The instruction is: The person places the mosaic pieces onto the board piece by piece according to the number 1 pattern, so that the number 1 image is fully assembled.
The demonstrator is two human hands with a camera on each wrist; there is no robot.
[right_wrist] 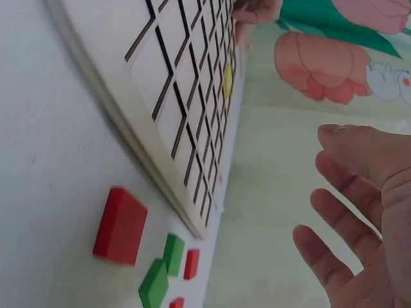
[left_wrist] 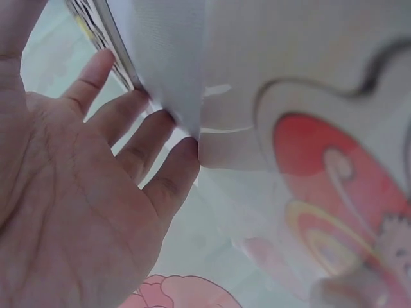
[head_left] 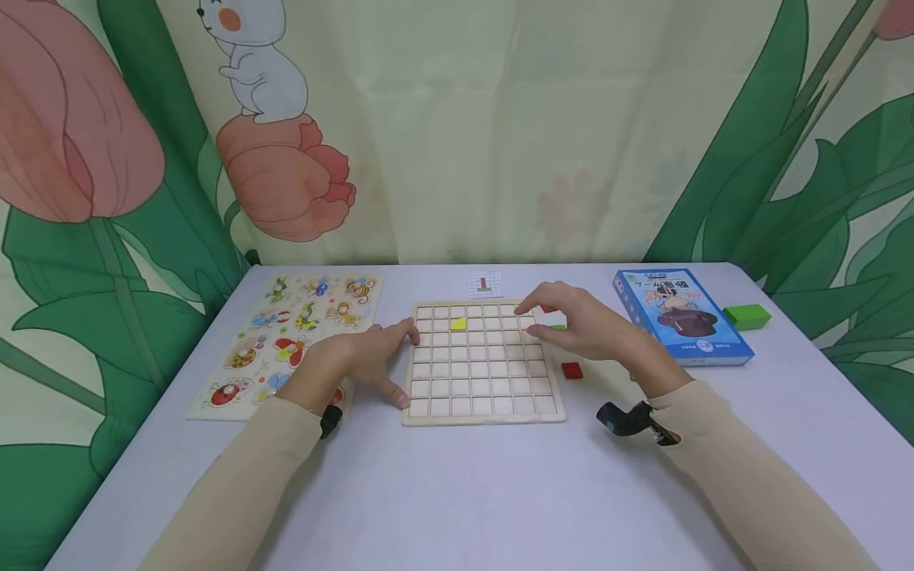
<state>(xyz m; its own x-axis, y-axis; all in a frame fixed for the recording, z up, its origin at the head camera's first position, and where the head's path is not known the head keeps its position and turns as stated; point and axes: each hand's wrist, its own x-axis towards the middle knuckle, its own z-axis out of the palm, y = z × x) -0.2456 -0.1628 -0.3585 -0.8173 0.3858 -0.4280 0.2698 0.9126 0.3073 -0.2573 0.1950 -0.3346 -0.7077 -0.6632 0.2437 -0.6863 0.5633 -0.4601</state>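
Observation:
A wooden board with a grid of square cells (head_left: 481, 388) lies on the table, with one yellow piece (head_left: 458, 323) in its upper left part. My left hand (head_left: 367, 357) is at the board's left side, thumb near the lower corner and fingertips at the upper edge. In the left wrist view its fingers (left_wrist: 131, 151) are spread. My right hand (head_left: 581, 321) hovers over the board's upper right part. The right wrist view shows nothing between its thumb and fingers (right_wrist: 343, 199). A red block (right_wrist: 120, 228) and small green blocks (right_wrist: 154, 283) lie just off the board's right edge.
A small grid card (head_left: 485, 285) with a coloured pattern lies behind the board. To the left is a sheet of cartoon insect pictures (head_left: 246, 317). A blue box (head_left: 681, 317) stands on the right, beside a green block (head_left: 746, 316). A printed curtain hangs behind the table.

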